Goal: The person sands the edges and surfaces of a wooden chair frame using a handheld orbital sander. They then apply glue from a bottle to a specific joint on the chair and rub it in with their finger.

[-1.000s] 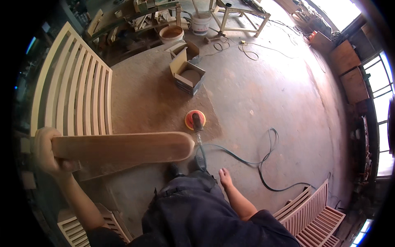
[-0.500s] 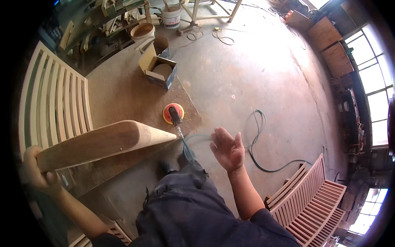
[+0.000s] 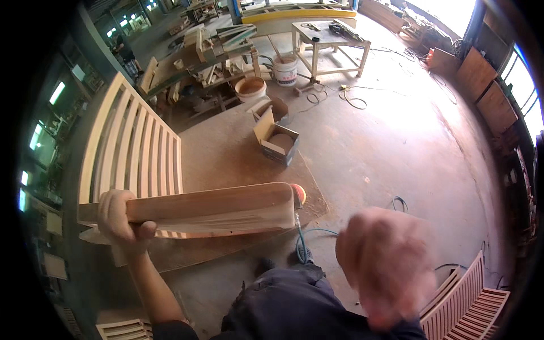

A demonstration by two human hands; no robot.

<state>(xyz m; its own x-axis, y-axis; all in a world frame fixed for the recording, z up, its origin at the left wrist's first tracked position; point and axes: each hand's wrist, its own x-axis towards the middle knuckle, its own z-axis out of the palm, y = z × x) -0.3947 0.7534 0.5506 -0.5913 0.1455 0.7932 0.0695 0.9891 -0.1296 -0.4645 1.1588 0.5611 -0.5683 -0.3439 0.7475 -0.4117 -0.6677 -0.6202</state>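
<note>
My left hand (image 3: 117, 220) is wrapped around the left part of a thick wooden board (image 3: 226, 205), which has a rounded right end. A slatted wooden bench frame (image 3: 133, 153) stands right behind the board; whether the two are joined I cannot tell. My right hand (image 3: 388, 260) is raised close to the camera, apart from the board, its fingers smeared by motion. Just past the board's rounded end, a round orange-and-yellow sander (image 3: 300, 194) shows in part, with a thin blue-green hose (image 3: 302, 241) running from it.
On the dusty floor sheet (image 3: 221, 153) stands an open cardboard box (image 3: 277, 141) with round brown discs. Two buckets (image 3: 285, 71), a work table (image 3: 328, 37) and stacked wood offcuts lie farther back. Another slatted bench (image 3: 462, 309) is at the lower right.
The view has swung, so the scene sits farther right and lower. My right hand, earlier open over the floor, has come up nearer the camera. My left hand still grips the board.
</note>
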